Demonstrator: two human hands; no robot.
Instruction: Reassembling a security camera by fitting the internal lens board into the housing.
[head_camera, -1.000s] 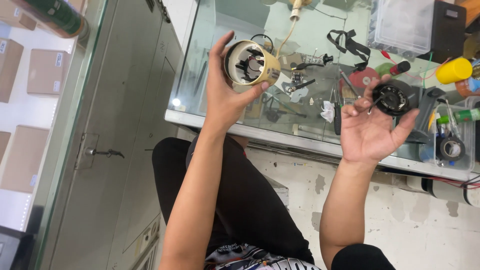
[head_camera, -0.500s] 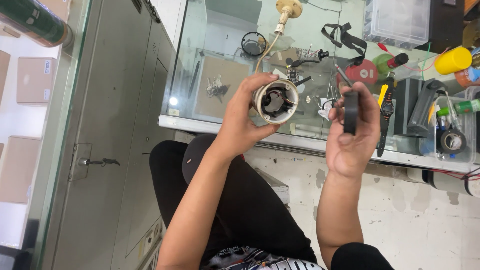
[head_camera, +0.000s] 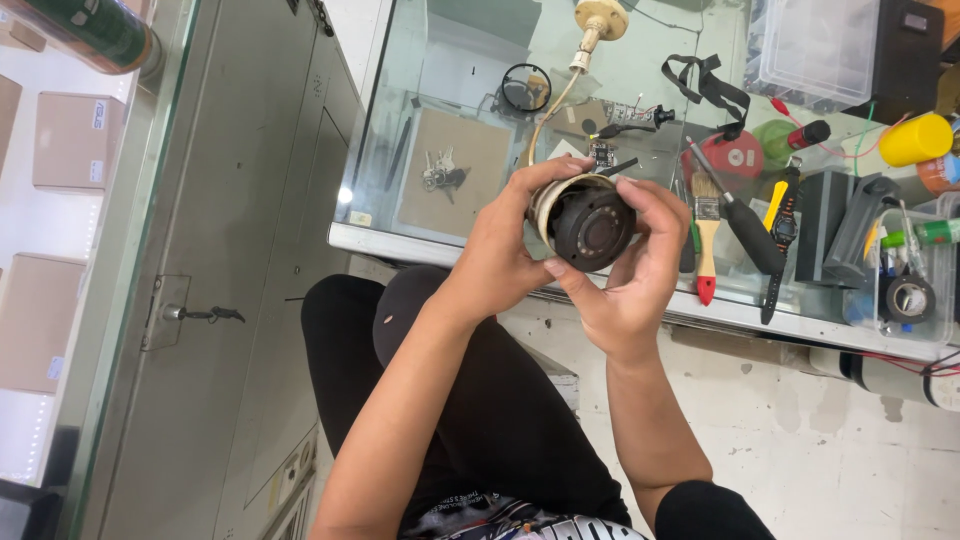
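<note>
Both forearms are bare, with no watch, ring or glove on the left hand (head_camera: 500, 255) or the right hand (head_camera: 630, 270). The person wears black trousers (head_camera: 470, 400) and a black short-sleeved top (head_camera: 700, 510) with a pale printed pattern at its front.

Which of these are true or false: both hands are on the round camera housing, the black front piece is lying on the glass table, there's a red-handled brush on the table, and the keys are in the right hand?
1. Both hands hold the round housing. True: the left hand and right hand grip it together.
2. The black front piece lies on the glass table. False: it sits at the housing's open end, between the hands.
3. A red-handled brush lies on the table. True.
4. The keys are in the right hand. False: they lie on a brown mat on the table.
</note>
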